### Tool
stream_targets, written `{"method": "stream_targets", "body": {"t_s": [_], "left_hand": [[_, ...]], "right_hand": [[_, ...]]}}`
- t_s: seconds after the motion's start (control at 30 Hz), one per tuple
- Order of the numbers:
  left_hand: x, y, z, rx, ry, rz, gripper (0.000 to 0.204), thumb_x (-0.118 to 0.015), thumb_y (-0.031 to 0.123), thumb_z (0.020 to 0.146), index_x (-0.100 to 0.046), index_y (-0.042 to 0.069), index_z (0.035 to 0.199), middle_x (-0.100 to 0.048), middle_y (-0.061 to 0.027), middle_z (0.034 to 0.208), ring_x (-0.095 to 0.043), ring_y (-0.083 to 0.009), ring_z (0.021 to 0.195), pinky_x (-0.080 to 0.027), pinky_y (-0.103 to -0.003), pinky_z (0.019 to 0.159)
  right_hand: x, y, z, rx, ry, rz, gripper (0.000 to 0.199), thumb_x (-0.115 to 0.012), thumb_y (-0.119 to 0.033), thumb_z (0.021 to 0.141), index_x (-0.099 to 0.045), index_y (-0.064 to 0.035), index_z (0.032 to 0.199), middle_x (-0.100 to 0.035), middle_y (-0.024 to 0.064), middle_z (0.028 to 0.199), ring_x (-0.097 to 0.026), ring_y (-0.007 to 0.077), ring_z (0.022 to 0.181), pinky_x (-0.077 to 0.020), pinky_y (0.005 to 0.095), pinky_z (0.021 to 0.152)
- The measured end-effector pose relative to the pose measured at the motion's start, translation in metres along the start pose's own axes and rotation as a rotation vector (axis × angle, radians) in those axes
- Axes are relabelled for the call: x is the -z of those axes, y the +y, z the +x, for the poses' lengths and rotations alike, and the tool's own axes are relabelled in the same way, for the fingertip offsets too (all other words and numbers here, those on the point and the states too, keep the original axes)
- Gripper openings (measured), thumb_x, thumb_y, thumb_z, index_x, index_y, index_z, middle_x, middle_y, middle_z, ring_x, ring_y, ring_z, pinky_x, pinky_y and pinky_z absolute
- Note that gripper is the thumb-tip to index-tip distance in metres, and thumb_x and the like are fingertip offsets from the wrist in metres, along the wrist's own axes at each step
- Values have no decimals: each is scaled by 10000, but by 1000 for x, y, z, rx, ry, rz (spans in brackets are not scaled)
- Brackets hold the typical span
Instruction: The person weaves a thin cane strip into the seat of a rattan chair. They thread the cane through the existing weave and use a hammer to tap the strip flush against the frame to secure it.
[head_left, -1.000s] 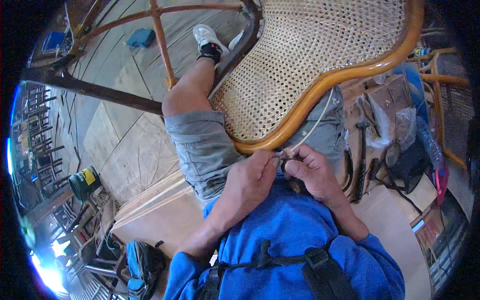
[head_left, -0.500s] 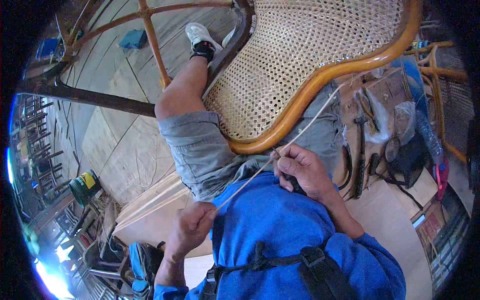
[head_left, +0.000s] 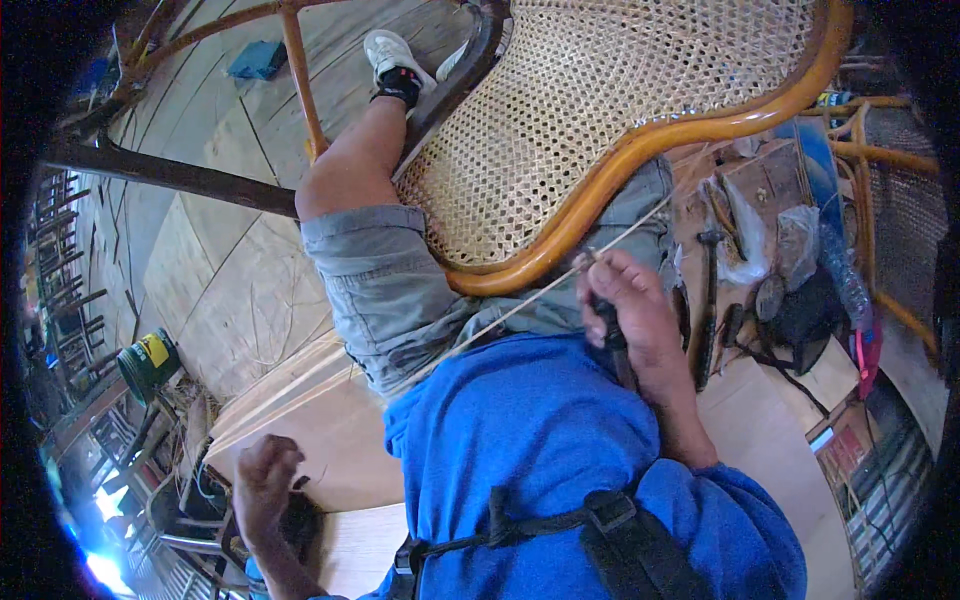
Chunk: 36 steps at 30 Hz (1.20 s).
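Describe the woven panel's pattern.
The woven panel: pale open lattice with small holes, clearest in the head view.

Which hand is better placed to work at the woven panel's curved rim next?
Probably the right hand: it is just below the curved rattan rim, fingertips at the pale cane strand. The left hand is well off to the left, away from it.

The strip [head_left: 497, 323], pale and thin, slants nearly straight past the right hand [head_left: 637, 308] toward lower left; that hand grips a dark tool [head_left: 615, 350], perhaps a knife
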<state>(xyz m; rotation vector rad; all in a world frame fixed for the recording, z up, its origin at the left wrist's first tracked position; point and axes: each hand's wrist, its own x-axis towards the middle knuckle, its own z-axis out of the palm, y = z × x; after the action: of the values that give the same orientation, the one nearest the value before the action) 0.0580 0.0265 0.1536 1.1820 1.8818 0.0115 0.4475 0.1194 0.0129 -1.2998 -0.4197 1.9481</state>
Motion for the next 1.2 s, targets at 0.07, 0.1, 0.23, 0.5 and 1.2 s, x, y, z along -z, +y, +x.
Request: {"method": "stream_targets", "body": {"t_s": [0.07,0.1,0.23,0.5,1.2], "left_hand": [[9,-11,0,175,21,-70,158,-554,136,797,-573,-12,742,-556,-57,637,-511,-131,572,-415,-260,556],[10,-16,4,225,43,-79,161,-554,142,799,-574,-10,749,-550,-59,629,-510,-135,576,-414,-260,559],[3,-62,49,-189,136,567,145,-545,122,821,-584,8,903,-599,-143,850,-575,-298,788,-447,-377,702],[-135,151,99,-481,-153,-142,138,-540,114,835,-528,5,920,-557,-230,872,-572,-364,802,-450,-399,671],[-100,65,44,-372,-200,-57,97,-562,102,840,-597,13,853,-589,-119,725,-597,-234,648,-456,-311,579]], "right_hand": [[4,-3,0,13,-17,20,226,-545,-237,872,-508,-19,916,-525,46,699,-452,93,455,-361,215,385],[5,-1,1,33,-35,9,243,-546,-239,872,-503,-13,947,-526,51,709,-451,95,454,-363,215,384],[-11,3,0,31,-119,-55,252,-553,-224,868,-491,-6,980,-529,60,725,-449,95,453,-368,209,400],[-23,4,-9,27,-227,-194,295,-594,-268,847,-502,-23,982,-528,41,699,-461,87,495,-371,206,422],[-17,6,-4,-86,-144,26,200,-533,-231,888,-499,-34,896,-510,31,689,-469,86,478,-367,205,416]]}}
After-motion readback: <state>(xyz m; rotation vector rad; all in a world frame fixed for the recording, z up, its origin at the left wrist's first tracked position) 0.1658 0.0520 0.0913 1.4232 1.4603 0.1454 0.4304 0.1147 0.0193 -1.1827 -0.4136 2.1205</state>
